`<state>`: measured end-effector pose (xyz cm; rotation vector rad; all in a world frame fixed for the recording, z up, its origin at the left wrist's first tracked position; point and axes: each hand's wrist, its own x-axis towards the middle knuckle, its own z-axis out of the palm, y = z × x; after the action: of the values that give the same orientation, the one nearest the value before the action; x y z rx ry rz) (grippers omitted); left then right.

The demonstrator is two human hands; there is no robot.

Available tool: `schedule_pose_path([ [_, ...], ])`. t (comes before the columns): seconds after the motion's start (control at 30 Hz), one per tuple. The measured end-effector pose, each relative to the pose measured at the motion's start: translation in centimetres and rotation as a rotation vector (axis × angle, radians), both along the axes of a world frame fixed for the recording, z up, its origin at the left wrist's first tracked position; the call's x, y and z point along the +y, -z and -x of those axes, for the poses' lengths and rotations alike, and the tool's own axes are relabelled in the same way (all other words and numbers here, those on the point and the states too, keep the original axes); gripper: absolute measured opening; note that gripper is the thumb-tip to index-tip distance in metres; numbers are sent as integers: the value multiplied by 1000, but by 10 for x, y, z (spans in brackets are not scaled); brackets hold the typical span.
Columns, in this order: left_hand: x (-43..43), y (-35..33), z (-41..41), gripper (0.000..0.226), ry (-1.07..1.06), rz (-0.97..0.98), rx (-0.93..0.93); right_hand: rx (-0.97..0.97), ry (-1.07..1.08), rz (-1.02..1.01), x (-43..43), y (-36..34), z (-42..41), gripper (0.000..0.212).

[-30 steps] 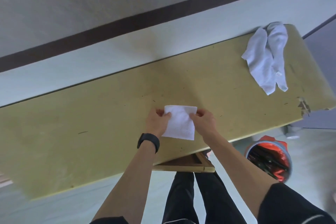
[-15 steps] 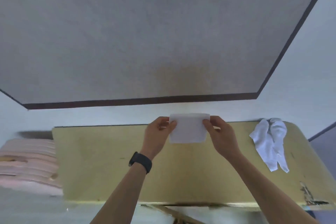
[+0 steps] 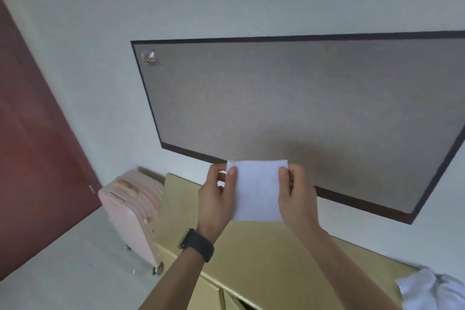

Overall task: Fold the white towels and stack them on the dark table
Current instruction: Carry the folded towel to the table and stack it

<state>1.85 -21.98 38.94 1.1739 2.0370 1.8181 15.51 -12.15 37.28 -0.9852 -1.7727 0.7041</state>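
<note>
I see the folded white towel (image 3: 256, 191) higher than half a second ago. It is clear of the yellow table (image 3: 264, 259) and level with the lower edge of the grey board (image 3: 302, 108). The left hand (image 3: 216, 199) and right hand (image 3: 298, 199) each pinch one side between thumb and fingers. The loose white towels (image 3: 432, 287) have shifted to 5 o'clock. At 8 o'clock a pink suitcase (image 3: 130, 209) stands closed, its contents hidden.

From here the towel (image 3: 256, 191) hides most fingers (image 3: 217, 171) of the left hand (image 3: 214, 201) and right hand (image 3: 299, 199). The loose towel (image 3: 427, 289) runs off the bottom right corner, the worktop (image 3: 264, 259) off the bottom edge. I can't make out the blurred bit (image 3: 149, 57) on the board (image 3: 276, 98).
</note>
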Motion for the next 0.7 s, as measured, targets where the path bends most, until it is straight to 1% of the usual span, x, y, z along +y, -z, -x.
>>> schedule_pose_path([
  [0.13, -106, 12, 30, 16, -223, 73, -16, -62, -243, 37, -76, 4, 48, 14],
  [0.27, -234, 9, 66, 15, -460, 112, -89, -67, -489, 48, -180, 9, 121, 13],
  [0.4, -388, 12, 98, 17, -749, 71, -158, -101, -765, 61, -320, 14, 195, 11],
  [0.5, -510, 17, 114, 19, -956, 36, -184, -85, -962, 53, -436, 15, 239, 12],
  [0.6, -629, 17, 124, 22, -1095, -7, -213, -47, -1154, 66, -556, 13, 273, 18],
  [0.7, -747, 13, 133, 21, -1226, -18, -205, -8, -1294, 98, -677, 12, 308, 18],
])
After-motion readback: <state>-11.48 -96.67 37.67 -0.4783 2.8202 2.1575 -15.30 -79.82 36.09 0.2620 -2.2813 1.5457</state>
